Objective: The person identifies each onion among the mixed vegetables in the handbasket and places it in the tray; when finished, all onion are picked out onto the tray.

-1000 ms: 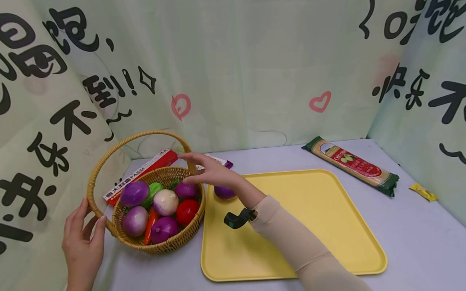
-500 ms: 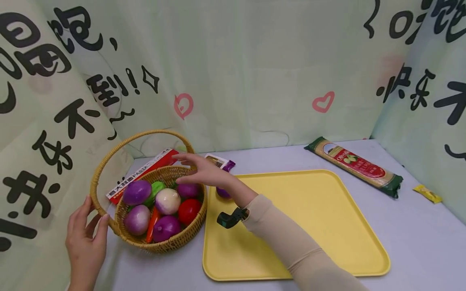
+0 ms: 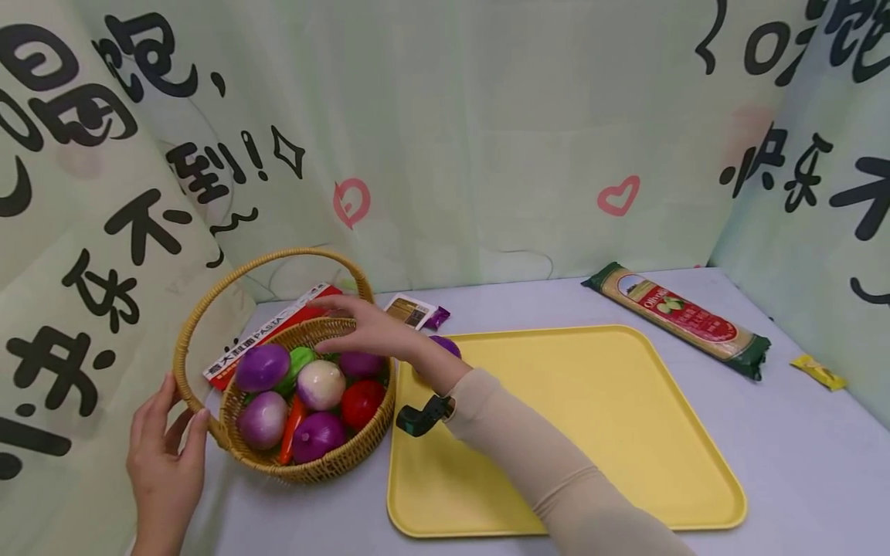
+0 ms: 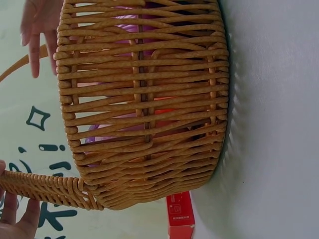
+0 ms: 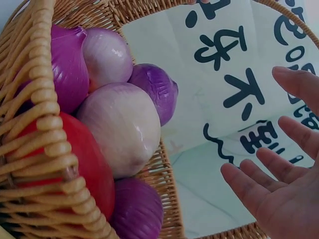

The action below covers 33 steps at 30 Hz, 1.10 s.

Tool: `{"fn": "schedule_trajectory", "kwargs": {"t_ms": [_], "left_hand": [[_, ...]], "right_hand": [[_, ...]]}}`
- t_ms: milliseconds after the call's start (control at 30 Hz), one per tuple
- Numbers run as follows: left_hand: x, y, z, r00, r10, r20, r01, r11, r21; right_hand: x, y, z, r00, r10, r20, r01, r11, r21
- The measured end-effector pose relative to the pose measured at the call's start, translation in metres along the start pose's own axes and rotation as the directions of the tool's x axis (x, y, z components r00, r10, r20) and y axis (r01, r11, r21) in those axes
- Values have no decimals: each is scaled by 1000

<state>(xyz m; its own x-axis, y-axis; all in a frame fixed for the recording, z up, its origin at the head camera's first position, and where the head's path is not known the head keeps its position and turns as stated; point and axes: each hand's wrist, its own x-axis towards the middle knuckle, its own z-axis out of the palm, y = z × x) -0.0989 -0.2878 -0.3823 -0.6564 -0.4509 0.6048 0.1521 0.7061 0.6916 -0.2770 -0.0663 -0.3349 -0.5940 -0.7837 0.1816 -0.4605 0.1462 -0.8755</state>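
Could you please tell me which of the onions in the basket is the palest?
It is the mostly white onion in the middle of the basket, beside the red tomato; the other onions there are all purple or lilac.

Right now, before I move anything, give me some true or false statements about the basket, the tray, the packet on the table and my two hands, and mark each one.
1. Your left hand holds the basket's handle. True.
2. Your right hand grips an onion. False: it is open and holds nothing.
3. The yellow tray lies right of the basket in the head view. True.
4. A tomato sits on the tray. False: it is in the basket.
5. The green-ended packet lies on the table. True.
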Motion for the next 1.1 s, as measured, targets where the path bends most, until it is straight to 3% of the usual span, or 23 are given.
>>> {"fn": "schedule_trajectory", "kwargs": {"t_ms": [333,700,1100], "left_hand": [[-2,-1,-2,999,-46,0,46,999,7],[-2,-1,-3,1000,-5,-10,5,999,-32],[-1,1,0,1000,18,-3,-18,999,-36]], "right_hand": [[15,2,18,1000,-6,0,6,995,-104],[28,20,32,999,51,14,-49,992,-117],[47,18,45,992,97,79,-79,976,-202]]}}
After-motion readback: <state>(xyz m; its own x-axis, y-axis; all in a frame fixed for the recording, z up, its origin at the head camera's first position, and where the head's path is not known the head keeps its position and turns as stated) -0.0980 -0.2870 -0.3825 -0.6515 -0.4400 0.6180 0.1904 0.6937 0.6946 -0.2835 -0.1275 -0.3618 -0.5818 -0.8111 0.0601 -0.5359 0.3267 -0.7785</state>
